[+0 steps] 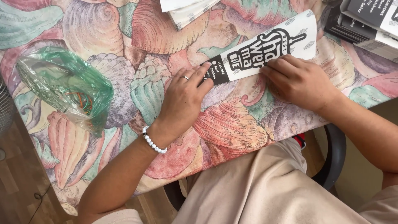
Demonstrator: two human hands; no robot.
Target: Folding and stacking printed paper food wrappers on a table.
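A wide table under a cloth printed with big seashells in pink, green and cream (103, 33) fills most of the view, and at its lower left edge a brown wooden floor (16, 182) is seen. The person sits close to the table in beige trousers (265, 191) on a dark chair (333, 159). On the left part of the cloth lies a crumpled clear green plastic bag (62, 85) with thin coloured bands inside. At the top right corner there is a stack of flat black and white paper packages (365, 20), and at the top edge a second small pile of white folded papers (186, 10). The long flat white paper sleeve with black print and a black end (265, 47) lies on the cloth near the table middle; its long axis goes diagonally, the black end pointing to lower left and the white end to upper right. The left hand (182, 101), with a ring and a white bead bracelet (154, 141), presses flat with open fingers on the black end. The right hand (300, 83) lies with fingers together, flat on the lower edge of the sleeve.
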